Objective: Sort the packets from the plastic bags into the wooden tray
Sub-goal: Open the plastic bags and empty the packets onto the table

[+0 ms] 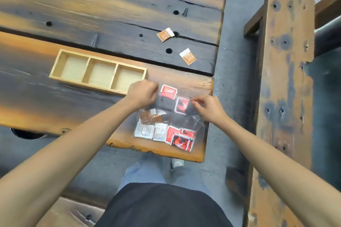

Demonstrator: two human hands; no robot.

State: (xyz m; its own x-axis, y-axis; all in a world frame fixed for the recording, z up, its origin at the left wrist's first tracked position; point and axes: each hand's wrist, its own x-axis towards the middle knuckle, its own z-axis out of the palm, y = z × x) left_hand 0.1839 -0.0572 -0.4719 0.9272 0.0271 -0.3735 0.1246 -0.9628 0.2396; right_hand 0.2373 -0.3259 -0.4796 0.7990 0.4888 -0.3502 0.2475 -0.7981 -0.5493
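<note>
A clear plastic bag point(167, 114) lies at the table's near right corner with red, white and brown packets inside. My left hand point(142, 94) pinches the bag's top edge on the left, and my right hand point(208, 108) pinches the same edge on the right. A red packet point(168, 91) lies just beyond the bag's mouth, and another red packet point(181, 106) sits near my right fingers. The wooden tray point(55, 69), with three empty compartments, stands to the left of my left hand.
Two brown-and-white packets point(165, 34) point(188, 56) lie loose farther back on the dark plank table point(92, 14). A wooden bench point(284, 79) runs along the right, across a gap of grey floor. The table's front edge is close to my legs.
</note>
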